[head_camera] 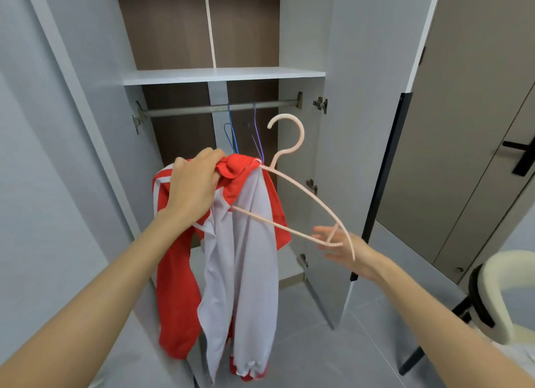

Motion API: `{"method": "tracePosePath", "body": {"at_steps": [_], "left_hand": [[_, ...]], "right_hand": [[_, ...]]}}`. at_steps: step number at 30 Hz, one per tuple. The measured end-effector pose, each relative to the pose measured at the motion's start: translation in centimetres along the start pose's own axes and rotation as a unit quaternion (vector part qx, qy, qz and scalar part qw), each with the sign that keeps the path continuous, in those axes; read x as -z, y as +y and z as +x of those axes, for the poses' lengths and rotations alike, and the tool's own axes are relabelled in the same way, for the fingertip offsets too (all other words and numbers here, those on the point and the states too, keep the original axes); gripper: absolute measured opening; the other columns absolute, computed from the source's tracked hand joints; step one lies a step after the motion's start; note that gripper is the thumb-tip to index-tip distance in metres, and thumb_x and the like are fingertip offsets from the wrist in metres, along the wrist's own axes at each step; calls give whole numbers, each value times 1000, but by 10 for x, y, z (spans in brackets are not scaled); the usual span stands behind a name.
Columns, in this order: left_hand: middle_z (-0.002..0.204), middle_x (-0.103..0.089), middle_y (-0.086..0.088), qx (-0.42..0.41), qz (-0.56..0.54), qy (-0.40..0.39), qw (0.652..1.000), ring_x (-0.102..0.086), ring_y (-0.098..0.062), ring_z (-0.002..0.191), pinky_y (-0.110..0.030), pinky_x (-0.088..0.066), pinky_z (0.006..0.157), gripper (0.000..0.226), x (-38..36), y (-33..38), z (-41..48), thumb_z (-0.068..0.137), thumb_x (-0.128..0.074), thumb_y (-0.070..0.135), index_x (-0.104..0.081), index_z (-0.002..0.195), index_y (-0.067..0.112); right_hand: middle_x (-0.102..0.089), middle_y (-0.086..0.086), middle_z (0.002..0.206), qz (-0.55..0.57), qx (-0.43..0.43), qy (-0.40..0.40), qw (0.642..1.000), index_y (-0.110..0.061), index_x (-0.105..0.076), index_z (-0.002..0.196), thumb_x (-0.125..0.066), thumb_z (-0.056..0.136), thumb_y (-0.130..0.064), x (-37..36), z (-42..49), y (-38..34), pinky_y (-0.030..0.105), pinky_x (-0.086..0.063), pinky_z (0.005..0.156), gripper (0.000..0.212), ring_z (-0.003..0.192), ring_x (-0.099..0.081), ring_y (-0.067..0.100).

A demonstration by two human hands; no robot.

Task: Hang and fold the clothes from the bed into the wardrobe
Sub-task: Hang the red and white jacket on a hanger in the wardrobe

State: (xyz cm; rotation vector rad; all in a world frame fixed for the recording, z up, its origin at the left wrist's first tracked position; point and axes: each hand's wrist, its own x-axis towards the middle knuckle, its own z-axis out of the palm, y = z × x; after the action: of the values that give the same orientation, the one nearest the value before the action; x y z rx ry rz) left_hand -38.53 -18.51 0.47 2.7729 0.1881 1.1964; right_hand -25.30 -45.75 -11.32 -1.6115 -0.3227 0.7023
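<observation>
A red jacket with a white lining (pixel 240 260) hangs in front of the open wardrobe. My left hand (pixel 194 185) grips its bunched collar and holds it up. A pale pink hanger (pixel 292 185) is partly threaded into the jacket, with one end inside the collar; its hook points up and its other arm sticks out to the right. My right hand (pixel 341 246) is behind that free end, fingers spread and straight, apparently not closed on it. The wardrobe rail (pixel 185 110) runs above, carrying a blue hanger (pixel 231 136) and a purple hanger (pixel 256 138).
A white shelf (pixel 223 75) sits over the rail. The wardrobe doors stand open on the left (pixel 72 127) and right (pixel 362 127). A white chair with black legs (pixel 498 295) stands at the right, next to a brown door (pixel 477 127). The floor is grey tile.
</observation>
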Motion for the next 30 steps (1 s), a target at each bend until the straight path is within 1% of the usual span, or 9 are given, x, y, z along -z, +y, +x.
{"method": "tracePosePath", "body": {"at_steps": [5,9,12,13,15,17,22,26,30], "left_hand": [[91,-51,3,-2,-68,1,998,-46,-11,79,-25,-27,77,24,7,-13,1,96,-37,19,-58,101,10],[89,-52,2,-11,-118,-17,993,-50,-14,80,-26,-36,74,25,18,-35,2,90,-36,20,-57,98,10],[92,-57,-5,16,-133,-6,991,-52,-19,84,-27,-39,77,18,21,-53,-3,89,-40,6,-57,96,8],[92,-57,-7,31,-136,-6,990,-52,-20,86,-27,-38,78,18,21,-58,-4,89,-41,1,-57,96,6],[94,-59,-9,57,-141,-15,988,-52,-19,87,-20,-38,78,17,21,-67,-7,92,-41,-3,-57,96,3],[95,-59,-9,66,-137,-27,988,-51,-15,86,-12,-35,76,17,20,-76,-9,93,-41,-3,-57,97,2],[87,-53,3,45,-69,-84,993,-52,-15,79,-27,-35,70,22,9,-94,-15,91,-35,23,-56,96,19],[86,-50,2,42,26,-105,993,-54,-20,77,-29,-33,62,17,-5,-90,-21,100,-38,21,-54,97,19],[97,-58,-2,41,189,-161,968,-61,-23,88,-28,-37,63,17,-18,-75,-23,99,-42,26,-54,109,21]], "right_hand": [[-49,-9,137,-74,83,-80,991,-37,-46,131,-60,94,-20,-64,24,9,31,-39,104,43,130,-43,14],[-36,-15,133,-163,215,32,962,-34,-36,139,-71,82,-37,-99,36,-19,23,-31,97,67,124,-30,7],[-33,-12,143,-295,213,-4,931,-31,-60,113,-68,87,-34,-107,45,-29,25,-26,106,28,130,-22,7],[-38,-11,140,-289,213,-31,933,-27,-64,100,-67,88,-33,-108,50,-27,18,-29,105,14,132,-25,7],[-55,-10,114,-212,227,-72,948,-20,-59,88,-62,93,-28,-112,56,-24,8,-43,79,10,110,-50,5],[-55,-2,85,-149,234,-27,960,-11,-53,91,-56,97,-23,-112,62,-23,13,-41,64,14,75,-51,6],[-41,-6,69,-186,271,82,941,-11,-40,84,-46,100,-14,-94,76,-36,24,-34,61,18,59,-36,2],[-46,-5,68,-275,293,131,906,-10,-40,89,-46,100,-18,-72,74,-52,17,-34,59,15,61,-41,10],[-49,-1,65,-400,299,148,854,-15,-35,91,-45,101,-25,-52,61,-69,37,-39,61,17,61,-47,25]]}}
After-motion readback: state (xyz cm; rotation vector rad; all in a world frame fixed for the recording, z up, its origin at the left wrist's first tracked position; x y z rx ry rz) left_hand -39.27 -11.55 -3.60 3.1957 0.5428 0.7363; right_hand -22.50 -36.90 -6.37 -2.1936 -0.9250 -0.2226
